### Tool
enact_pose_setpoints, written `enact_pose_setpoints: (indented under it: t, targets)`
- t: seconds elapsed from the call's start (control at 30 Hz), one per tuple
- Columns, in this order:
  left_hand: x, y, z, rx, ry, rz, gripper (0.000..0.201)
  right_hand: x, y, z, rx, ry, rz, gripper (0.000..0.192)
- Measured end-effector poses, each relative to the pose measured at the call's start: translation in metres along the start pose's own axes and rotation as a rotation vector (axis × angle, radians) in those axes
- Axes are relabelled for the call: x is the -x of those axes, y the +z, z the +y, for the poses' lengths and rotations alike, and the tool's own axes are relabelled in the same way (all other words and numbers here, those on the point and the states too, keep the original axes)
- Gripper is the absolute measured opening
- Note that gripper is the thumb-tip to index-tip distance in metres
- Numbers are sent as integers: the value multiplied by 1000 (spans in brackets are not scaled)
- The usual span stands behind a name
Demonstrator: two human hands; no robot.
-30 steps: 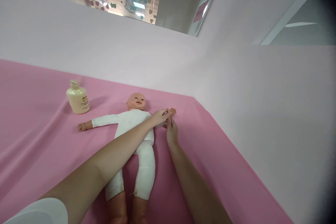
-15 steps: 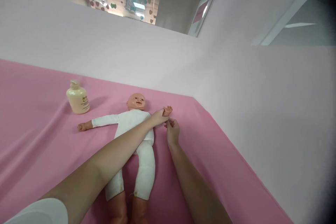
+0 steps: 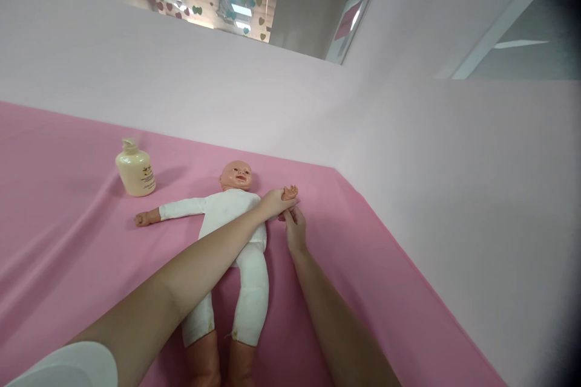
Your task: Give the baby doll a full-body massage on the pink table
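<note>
The white-suited plastic baby doll point(image 3: 231, 217), lying head-far, has its right-pointing arm gripped by the left hand point(image 3: 275, 201) and pinched by the right hand point(image 3: 295, 231).

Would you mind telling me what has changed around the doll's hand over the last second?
The right hand drew back slightly, then returned; its fingertips again meet the doll's hand. The left hand keeps its grip at that wrist. The doll and the lotion bottle stayed put on the pink cloth.
</note>
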State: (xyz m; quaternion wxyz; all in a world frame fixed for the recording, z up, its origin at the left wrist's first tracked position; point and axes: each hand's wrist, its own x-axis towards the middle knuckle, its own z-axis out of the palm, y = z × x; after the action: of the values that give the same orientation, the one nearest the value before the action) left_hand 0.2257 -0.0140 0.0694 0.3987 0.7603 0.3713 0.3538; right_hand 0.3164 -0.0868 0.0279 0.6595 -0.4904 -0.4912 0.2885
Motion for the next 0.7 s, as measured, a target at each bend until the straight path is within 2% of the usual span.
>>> enact_pose_setpoints:
  t: [0.23, 0.37, 0.53, 0.7]
  targets:
    - [-2, 5, -6, 92, 34, 7, 59, 0, -1, 0, 13, -10, 13, 40]
    - [-3, 5, -5, 59, 79, 10, 59, 0, -3, 0, 50, 2, 50, 47]
    - [-5, 4, -4, -38, 54, 68, 54, 1, -4, -1, 88, -11, 68, 51]
    - [-6, 5, -5, -72, 88, 72, 49, 2, -4, -1, 144, -14, 115, 53]
